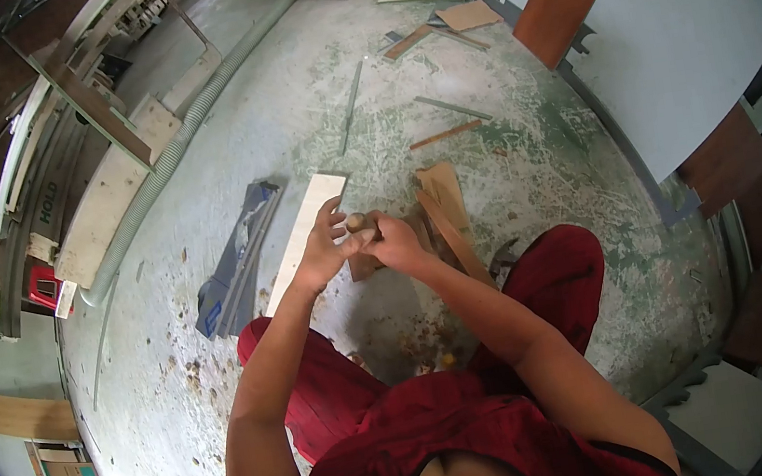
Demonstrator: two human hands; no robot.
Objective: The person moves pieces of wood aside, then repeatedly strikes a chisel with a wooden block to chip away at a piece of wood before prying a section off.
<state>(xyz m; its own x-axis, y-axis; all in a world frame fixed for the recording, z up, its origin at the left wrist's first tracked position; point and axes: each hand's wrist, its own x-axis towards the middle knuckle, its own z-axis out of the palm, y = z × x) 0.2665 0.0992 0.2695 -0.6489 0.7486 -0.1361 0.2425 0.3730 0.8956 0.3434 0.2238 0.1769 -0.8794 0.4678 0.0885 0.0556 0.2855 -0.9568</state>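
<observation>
My right hand [393, 242] is closed around a wooden piece with a rounded, pale brown end [356, 222]; its exact kind is hard to make out. Close against it, my left hand [328, 247] has curved fingers held apart, with the thumb reaching to the piece. Below the hands is a brown wooden block [365, 265], partly hidden by the right hand. A long pale board [307, 234] lies on the floor just left of my left hand. To the right of my right hand, a narrow brown strip [451, 233] rests over a tan wooden piece [441, 183].
Dark blue-grey wrapped strips [238, 263] lie left of the pale board. Thin strips and offcuts [443, 135] are scattered ahead on the worn floor [287, 124]. A ribbed hose [182, 139] runs along the left. Large white panels [652, 15] stand at the right.
</observation>
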